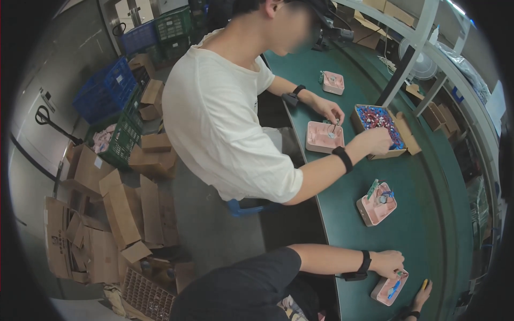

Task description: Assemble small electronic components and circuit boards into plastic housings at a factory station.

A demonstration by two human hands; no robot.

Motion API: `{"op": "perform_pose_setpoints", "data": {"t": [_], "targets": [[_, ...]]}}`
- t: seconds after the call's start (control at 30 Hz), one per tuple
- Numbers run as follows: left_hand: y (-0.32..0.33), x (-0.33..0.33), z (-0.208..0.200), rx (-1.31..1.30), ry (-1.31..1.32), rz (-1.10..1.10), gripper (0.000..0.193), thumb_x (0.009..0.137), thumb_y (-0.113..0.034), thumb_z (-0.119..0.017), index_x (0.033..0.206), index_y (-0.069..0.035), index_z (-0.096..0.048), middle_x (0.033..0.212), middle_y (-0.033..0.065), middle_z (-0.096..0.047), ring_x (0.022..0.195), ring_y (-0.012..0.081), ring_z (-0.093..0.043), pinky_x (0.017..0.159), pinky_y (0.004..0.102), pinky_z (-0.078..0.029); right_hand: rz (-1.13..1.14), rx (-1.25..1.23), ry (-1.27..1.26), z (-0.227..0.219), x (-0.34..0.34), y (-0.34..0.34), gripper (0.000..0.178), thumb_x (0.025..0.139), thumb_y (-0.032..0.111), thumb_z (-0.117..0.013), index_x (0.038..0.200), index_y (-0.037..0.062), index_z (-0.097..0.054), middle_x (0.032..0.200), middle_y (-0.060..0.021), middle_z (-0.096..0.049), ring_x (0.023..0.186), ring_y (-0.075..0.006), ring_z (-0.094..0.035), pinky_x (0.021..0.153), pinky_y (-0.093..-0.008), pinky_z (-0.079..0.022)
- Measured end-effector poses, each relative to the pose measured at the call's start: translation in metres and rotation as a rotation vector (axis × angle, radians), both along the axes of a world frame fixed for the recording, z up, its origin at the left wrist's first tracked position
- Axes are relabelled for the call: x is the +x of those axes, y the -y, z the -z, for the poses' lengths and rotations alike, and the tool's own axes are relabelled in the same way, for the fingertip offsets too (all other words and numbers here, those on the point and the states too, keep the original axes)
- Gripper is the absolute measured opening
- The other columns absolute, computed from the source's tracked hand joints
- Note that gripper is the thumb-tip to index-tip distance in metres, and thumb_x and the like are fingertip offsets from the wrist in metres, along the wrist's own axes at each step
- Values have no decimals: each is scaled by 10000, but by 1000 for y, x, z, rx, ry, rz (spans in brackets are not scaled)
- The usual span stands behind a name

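"Pink housing, nearest unit: where does it lie, as seen from your remote station?"

"On my feed it lies on the green surface, at lower right, slightly turned and with its open side up. A blue piece rests inside."

"State of the left hand?"

"Narrow. I see it come over the upper end of the housing, fingertips drawn together on a small green piece. A dark band circles the wrist."

"And the right hand?"

"Closed about a slim yellow object, of which one end protrudes; the rest I cannot make out. This hand is near the housing's right side, apart from it."

"Neighbouring items?"

"Farther up the surface I note a second housing, tilted in view, with a green board at its upper left rim and blue and silvery parts within."

"Beyond that?"

"A co-worker in a white shirt sits before a third housing. The co-worker's left hand is at its upper rim; the co-worker's right hand is over the near edge of a carton filled with small red and blue parts. A fourth housing lies at the far end."
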State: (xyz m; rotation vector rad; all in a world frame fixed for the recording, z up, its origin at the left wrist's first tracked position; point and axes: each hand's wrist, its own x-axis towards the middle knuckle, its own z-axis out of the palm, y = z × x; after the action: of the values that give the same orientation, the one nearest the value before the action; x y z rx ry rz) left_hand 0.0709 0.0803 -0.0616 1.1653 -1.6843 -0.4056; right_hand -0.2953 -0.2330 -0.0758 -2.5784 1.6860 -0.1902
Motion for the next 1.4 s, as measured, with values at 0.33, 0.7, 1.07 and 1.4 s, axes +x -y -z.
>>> {"op": "perform_pose_setpoints", "data": {"t": [0.33,0.7,1.07,1.4], "targets": [[-3,-1,-4,10,-27,5,232,743,-281,-697,734,-50,-719,821,167,-647,879,376,-609,810,477,-499,-10,-20,23,0,1,-7,543,1092,365,-359,1584,138,-399,1640,-117,-390,1531,-322,-337,1210,-618,-184],[-3,1,-1,19,-24,9,278,783,-337,-730,733,-64,-715,841,154,-644,897,368,-606,805,471,-496,29,-6,-5,2,5,-6,545,1090,377,-353,1578,140,-408,1637,-113,-395,1531,-324,-333,1218,-608,-165],[0,-1,0,11,10,25,263,787,-324,-735,746,-67,-702,834,135,-629,875,350,-591,768,460,-491,119,51,-90,-15,16,-22,543,1090,337,-327,1605,169,-360,1676,-113,-325,1558,-324,-272,1224,-626,-133],[-10,9,-1,-10,107,-15,216,798,-301,-728,768,-93,-680,883,109,-611,880,335,-588,766,445,-499,28,112,-64,-24,22,-43,624,1102,461,-389,1623,124,-325,1679,-148,-309,1559,-336,-262,1248,-592,-146]]}}
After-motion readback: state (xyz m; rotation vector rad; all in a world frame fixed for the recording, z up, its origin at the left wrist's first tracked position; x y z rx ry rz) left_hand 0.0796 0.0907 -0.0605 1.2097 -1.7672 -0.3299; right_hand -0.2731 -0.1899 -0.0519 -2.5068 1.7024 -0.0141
